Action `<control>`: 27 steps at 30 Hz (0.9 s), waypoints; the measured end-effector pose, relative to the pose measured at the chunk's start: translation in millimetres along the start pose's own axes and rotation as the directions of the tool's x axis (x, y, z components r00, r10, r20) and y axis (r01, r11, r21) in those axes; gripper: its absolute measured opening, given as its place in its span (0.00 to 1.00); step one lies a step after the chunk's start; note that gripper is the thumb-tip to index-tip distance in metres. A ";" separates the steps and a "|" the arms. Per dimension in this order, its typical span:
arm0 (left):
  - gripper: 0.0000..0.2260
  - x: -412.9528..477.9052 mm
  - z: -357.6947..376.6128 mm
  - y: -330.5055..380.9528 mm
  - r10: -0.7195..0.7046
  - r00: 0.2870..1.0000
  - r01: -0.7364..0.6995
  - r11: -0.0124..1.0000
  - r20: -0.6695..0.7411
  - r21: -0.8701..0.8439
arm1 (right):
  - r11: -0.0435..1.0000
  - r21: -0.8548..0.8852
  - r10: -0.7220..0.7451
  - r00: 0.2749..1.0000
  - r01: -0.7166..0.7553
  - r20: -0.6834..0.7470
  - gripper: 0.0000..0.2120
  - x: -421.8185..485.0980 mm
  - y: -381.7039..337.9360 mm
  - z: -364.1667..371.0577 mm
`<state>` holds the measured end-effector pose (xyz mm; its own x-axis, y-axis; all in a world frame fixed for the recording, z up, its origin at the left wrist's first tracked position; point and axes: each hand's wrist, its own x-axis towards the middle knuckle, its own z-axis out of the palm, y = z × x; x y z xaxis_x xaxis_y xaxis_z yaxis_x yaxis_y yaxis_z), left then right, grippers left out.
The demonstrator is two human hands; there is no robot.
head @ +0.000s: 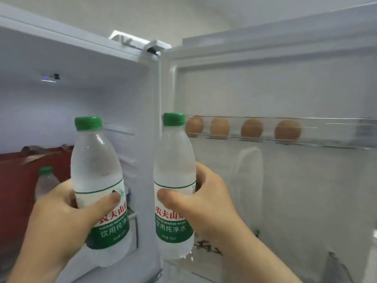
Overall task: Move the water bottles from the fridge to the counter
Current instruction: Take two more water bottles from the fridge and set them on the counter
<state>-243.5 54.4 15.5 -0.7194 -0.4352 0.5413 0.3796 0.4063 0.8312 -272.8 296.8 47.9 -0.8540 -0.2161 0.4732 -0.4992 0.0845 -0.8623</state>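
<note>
Left hand [59,213]: clamped on left water bottle [98,180], upright, before the open fridge [85,58]. Right hand [206,203]: clamped on right water bottle [173,176], upright, beside door shelf [326,121] with four eggs [252,128]. Third bottle [46,180] inside fridge.

Right bottle [174,186], green label band: red "农夫山…", small white "PURIFIED DRINKING WATER", large white "饮用纯净水"; bottom line too small to read. Left bottle [100,186], same label, partly thumb-covered: "农夫山", "PURIFIED DRINKING…", "饮用纯净…".
</note>
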 end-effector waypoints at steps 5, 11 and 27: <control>0.35 -90.6 68.7 91.2 0.087 0.963 -0.092 0.996 0.254 0.007 | 0.997 -0.075 -0.012 0.996 0.005 -0.090 0.22 -99.6 -34.7 -117.0; 0.24 -186.6 173.5 193.4 0.252 0.886 -0.184 0.961 0.390 -0.204 | 0.965 -0.263 -0.096 0.957 0.021 -0.274 0.24 -209.5 -79.8 -256.2; 0.20 -379.0 467.2 347.6 0.517 0.542 0.090 0.748 0.663 -0.657 | 0.840 -0.420 -0.120 0.636 -0.343 -0.762 0.25 -413.5 -112.7 -518.8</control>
<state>-110.6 735.9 39.9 -0.5789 0.5068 0.6388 0.6016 -0.2634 0.7541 60.7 881.2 42.9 -0.5948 0.5935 0.5422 -0.1875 0.5534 -0.8115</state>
